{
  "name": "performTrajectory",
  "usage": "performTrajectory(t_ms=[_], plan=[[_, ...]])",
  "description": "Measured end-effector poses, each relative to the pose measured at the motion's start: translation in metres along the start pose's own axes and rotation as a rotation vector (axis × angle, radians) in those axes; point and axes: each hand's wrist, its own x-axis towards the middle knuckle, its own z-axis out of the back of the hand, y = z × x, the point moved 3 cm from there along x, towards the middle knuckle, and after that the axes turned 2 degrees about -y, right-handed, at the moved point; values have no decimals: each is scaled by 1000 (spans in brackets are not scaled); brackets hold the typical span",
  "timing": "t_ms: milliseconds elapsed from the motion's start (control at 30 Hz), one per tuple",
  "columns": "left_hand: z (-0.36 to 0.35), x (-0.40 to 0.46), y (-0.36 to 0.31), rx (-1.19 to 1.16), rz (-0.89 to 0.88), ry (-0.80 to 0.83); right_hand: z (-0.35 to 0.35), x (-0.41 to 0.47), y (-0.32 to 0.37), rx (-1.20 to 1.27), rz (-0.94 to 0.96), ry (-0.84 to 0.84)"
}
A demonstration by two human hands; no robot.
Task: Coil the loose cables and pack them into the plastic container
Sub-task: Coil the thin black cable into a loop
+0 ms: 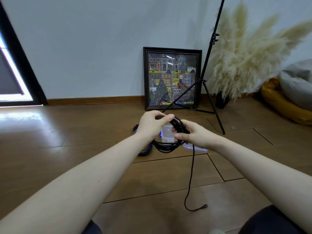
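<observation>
The wooden floor point(84, 149) carries everything here, and I take the plastic container point(167, 134) standing on it as my mark. Far behind the container a framed picture point(172, 78) leans on the wall, with a black light stand point(209, 65) and pampas grass point(244, 53) off to its right. Just above and in front of the container I hold the black cable coil point(168, 144), several loops already gathered and hanging down across the container's front. My left hand point(152, 125) grips the top of the coil, fingers point(167, 117) curled round the bundle and what looks like a plug end; my right hand point(194, 134) pinches the loops on the container's right side, fingers clenched on the strands. From that hand a loose tail point(191, 174) drops toward me and curls on the floor, ending in a small connector point(205, 205) well on my side of the container. To the left of the container a second dark cable point(145, 149) lies on the floor, partly hidden by my arm; whether it is coiled I cannot tell. The clear lid point(197, 148) lies just right of the container, so the container stands open, and it looks empty, though the coil blocks part of it. I judge this cable mostly wound, with the tail to take in, then packing, then the other cable.
</observation>
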Motion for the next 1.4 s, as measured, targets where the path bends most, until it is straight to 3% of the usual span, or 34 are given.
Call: performTrajectory(t_ms=[167,267,433,633,800,1133,1400], plan=[[1,1,0,122,20,-46,-2,-1,5,37,-27,-40],[4,3,3,-8,79,-34,-6,-2,7,96,-26,-58],[7,-2,-3,-181,55,178,-1,-2,9,230,-31,-127],[9,-5,-3,-212,-58,161,2,-2,9,315,-47,-100],[7,-4,-2,-322,29,231,2,-3,5,292,-55,-81],[3,-3,1,-290,77,76,0,0,5,237,-21,-21],[0,-6,1,-586,227,6,4,2,-3,267,-19,35]])
